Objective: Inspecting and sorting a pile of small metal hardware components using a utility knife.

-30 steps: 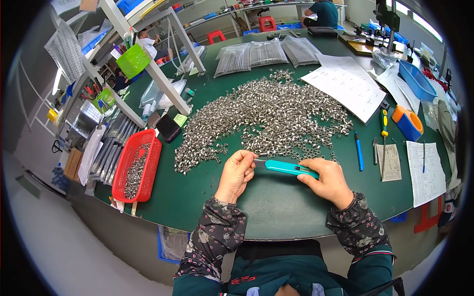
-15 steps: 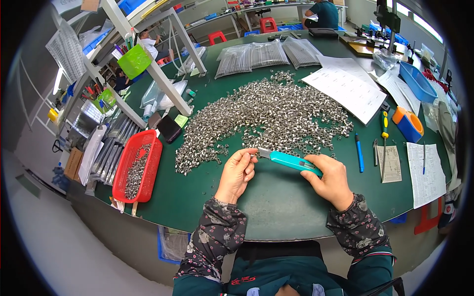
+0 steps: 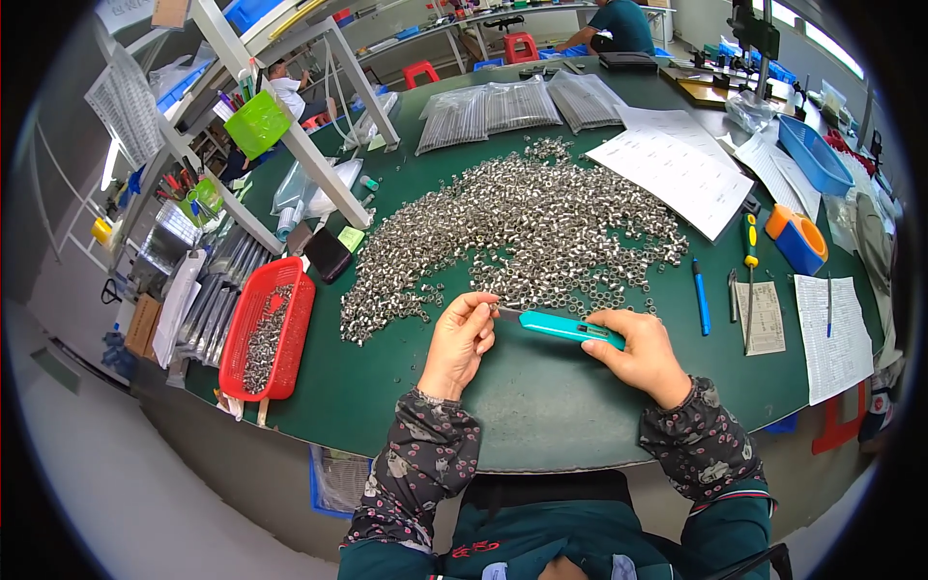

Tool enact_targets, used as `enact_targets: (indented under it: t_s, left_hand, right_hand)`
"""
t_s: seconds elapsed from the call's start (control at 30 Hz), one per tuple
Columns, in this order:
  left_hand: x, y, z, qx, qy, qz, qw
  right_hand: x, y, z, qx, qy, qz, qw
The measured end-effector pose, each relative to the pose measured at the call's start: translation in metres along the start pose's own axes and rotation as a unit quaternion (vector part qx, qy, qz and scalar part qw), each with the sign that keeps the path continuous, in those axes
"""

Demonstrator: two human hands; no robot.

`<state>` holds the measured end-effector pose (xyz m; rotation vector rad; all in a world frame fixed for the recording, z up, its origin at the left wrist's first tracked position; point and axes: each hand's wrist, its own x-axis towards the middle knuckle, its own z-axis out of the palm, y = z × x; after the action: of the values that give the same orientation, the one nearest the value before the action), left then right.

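Note:
My right hand (image 3: 641, 354) grips a teal utility knife (image 3: 564, 329) by its handle, blade end pointing left. My left hand (image 3: 460, 338) pinches a small metal part at the knife's tip; the part itself is mostly hidden by my fingers. Both hands hover over the green table (image 3: 541, 416) near its front edge. Just beyond them lies a wide heap of small silvery metal parts (image 3: 522, 227).
A red basket (image 3: 290, 372) with metal parts sits at the left edge. To the right lie a blue pen (image 3: 701, 297), a yellow-handled screwdriver (image 3: 749, 253), an orange tape dispenser (image 3: 797, 239), paper sheets (image 3: 677, 169) and a blue tray (image 3: 815, 155). Bagged parts (image 3: 512, 104) lie far back. A person (image 3: 619, 24) sits beyond.
The knife has tilted and shifted a little, its blade end staying at my left fingers. Both hands remain in nearly the same place.

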<state>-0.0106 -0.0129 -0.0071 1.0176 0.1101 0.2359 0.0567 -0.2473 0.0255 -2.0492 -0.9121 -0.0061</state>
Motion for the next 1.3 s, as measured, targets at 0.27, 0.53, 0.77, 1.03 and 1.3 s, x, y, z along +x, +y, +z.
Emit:
enact_targets:
  t_s: [0.27,0.53,0.77,1.03,1.3]
  left_hand:
    - [-0.003,0.003,0.003,0.072,0.001,-0.025,0.997]
    - [-0.002,0.004,-0.001,0.000,0.021,-0.047,0.999]
    - [-0.004,0.003,-0.001,0.021,0.006,-0.048,0.999]
    - [-0.005,0.001,0.005,-0.044,0.036,-0.050,0.997]
    - [-0.006,0.000,0.039,-0.049,-0.041,-0.122,0.991]
  right_hand:
    - [-0.002,-0.006,-0.001,-0.094,0.066,-0.081,0.990]
    - [0.000,-0.003,-0.002,-0.102,0.112,-0.097,0.984]
    - [-0.001,0.004,0.002,-0.067,0.049,-0.077,0.994]
    - [0.004,0.006,-0.008,0.033,0.203,-0.065,0.977]
    - [0.009,0.008,-0.005,0.052,0.246,-0.085,0.964]
